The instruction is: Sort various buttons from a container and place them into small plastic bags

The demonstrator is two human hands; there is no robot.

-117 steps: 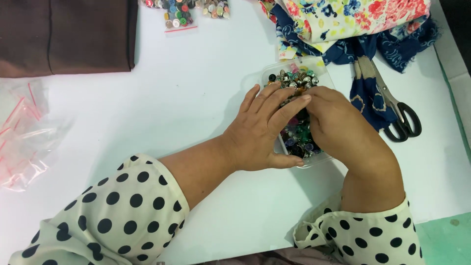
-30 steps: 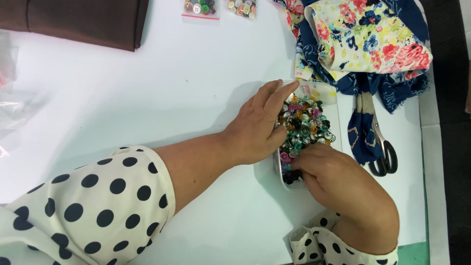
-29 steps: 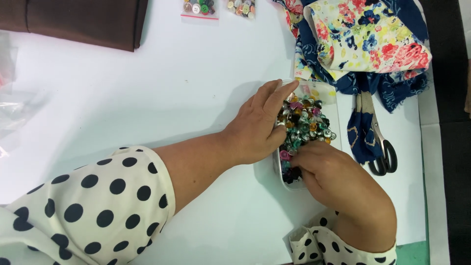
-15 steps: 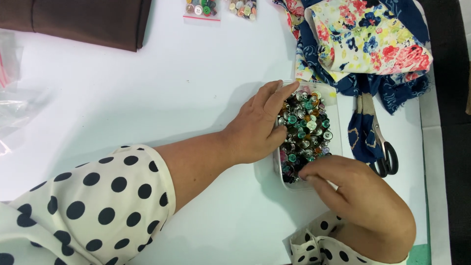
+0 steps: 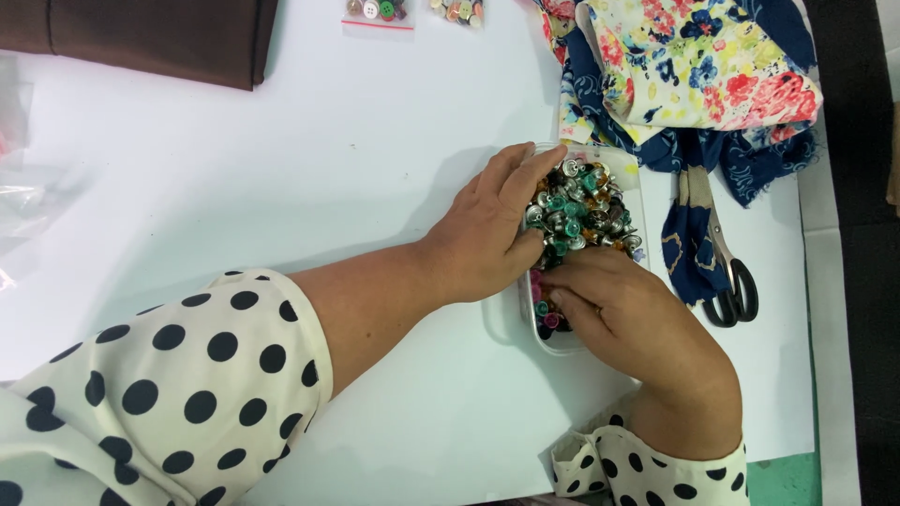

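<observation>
A clear plastic box lies on the white table, heaped with small metal and coloured buttons. My left hand rests flat along the box's left wall, fingers stretched to its far corner. My right hand sits at the near end of the box, its fingers curled into the buttons there. Whether those fingers pinch a button is hidden. Both arms wear cream sleeves with black dots.
Black-handled scissors lie right of the box, partly under floral and blue fabric. Brown folded cloth is at the back left. Small bags of buttons sit at the far edge, and clear plastic bags at the left.
My right hand has slid from over the heap toward the near end of the box, uncovering more buttons. My left hand has stayed against the box.
</observation>
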